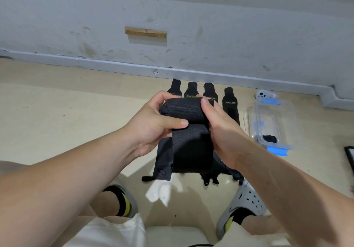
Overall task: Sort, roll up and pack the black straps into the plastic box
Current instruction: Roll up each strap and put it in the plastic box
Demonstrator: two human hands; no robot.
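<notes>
A wide black strap (191,147) hangs in the air in front of me, its upper end wound into a thick roll. My left hand (153,124) grips the roll's left end, thumb laid across its front. My right hand (220,128) holds the right end, thumb on top. Several more black straps (230,105) with yellow lettering lie flat in a row on the floor beyond my hands, partly hidden by them. The clear plastic box (272,124) with blue clips stands open at the right, one black roll inside it at its near end.
The beige floor runs to a grey skirting (210,74) and a scuffed white wall. A white scrap of paper (159,191) lies between my feet. My grey clog (245,200) is at the lower right. A dark framed object (350,158) touches the right edge.
</notes>
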